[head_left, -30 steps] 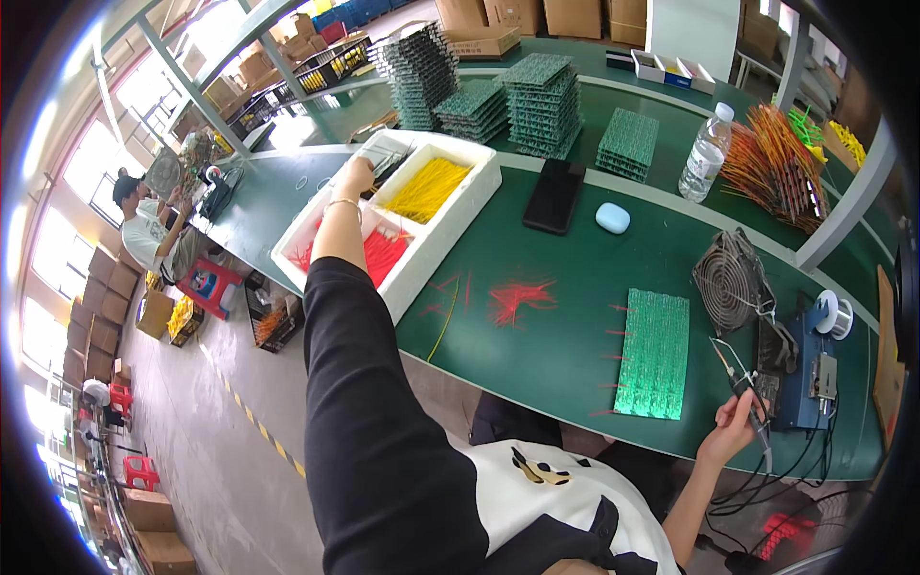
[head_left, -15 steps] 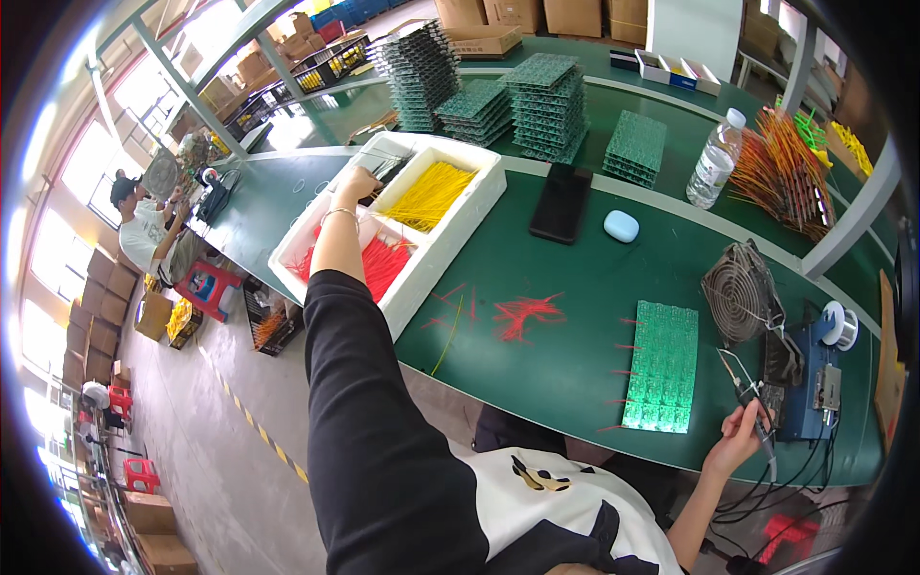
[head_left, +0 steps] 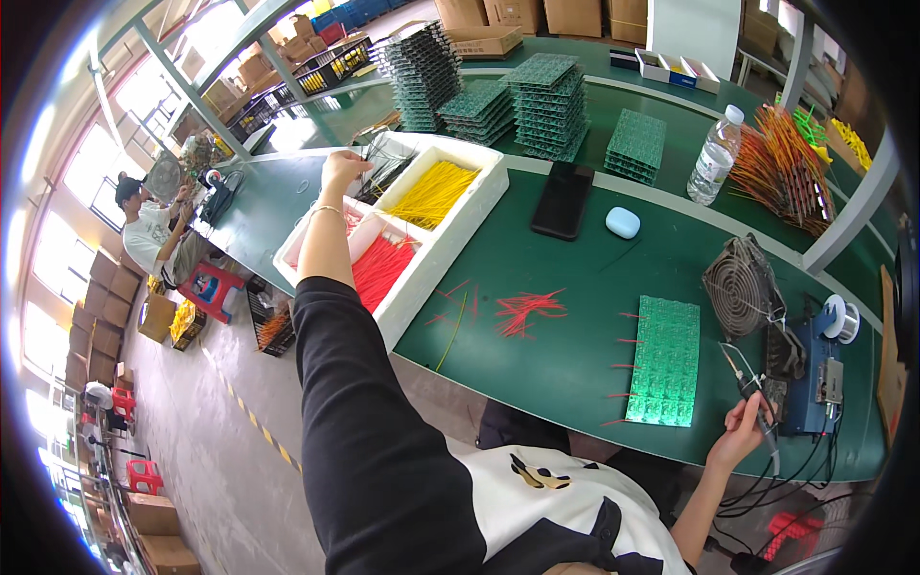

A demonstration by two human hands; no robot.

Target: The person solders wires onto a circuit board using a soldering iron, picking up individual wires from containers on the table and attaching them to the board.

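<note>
"Two grips are working: your right grip (head_left: pixel 736 433) is clasping a soldering iron (head_left: pixel 750 385) beside the circuit board (head_left: pixel 662 360) lying on the bench (head_left: pixel 556 374)."
"And your left grip (head_left: pixel 342 171) is hovering by the foam box (head_left: pixel 476 199), near black wires (head_left: pixel 385 174); whether it is holding any, I cannot tell."

Left arm (head_left: pixel 369 402) outstretched forward, left hand (head_left: pixel 345 170) turned rightward; right hand (head_left: pixel 740 433) low, in a curled grip.

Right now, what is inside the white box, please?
Inside the white box, yellow wires, red wires and dark strands lie in separate compartments. The left forearm covers part; what lies beneath it cannot be seen.
</note>
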